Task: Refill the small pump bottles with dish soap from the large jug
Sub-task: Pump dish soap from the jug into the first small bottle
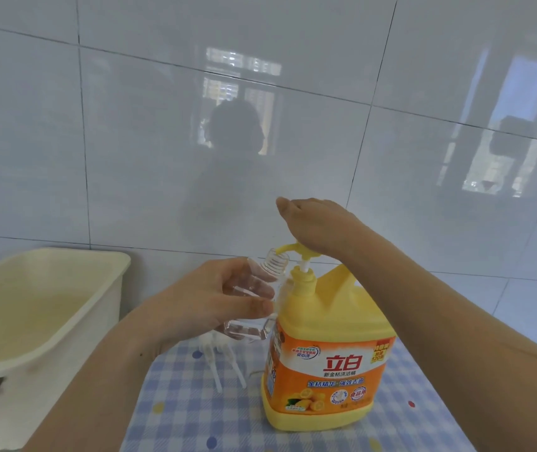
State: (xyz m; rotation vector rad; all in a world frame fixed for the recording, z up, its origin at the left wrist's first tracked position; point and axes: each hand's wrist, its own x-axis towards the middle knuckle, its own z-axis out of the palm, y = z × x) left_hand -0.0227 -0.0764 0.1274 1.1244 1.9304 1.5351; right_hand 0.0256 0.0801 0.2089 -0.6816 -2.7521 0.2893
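pressing hand: your right hand [319,223] lies palm-down on the yellow pump head [298,248], fingers loosely straight, gripping nothing.
holding hand: your left hand [224,298] wraps the small clear bottle [246,331], tilted, with its threaded mouth right at the spout.
bottle: light, thin, smooth plastic; it will likely squash and slip once soapy, so hold it gently round the body.
jug: the large jug [329,360] stands on the checked cloth [195,419]; it looks heavy and steady, so push straight down.
label: "立白", "新金桔洗洁精", "金桔精华 强效去油".
around: white pump tops [218,363] lie on the cloth under your left hand; a cream tub [65,252] sits at left.
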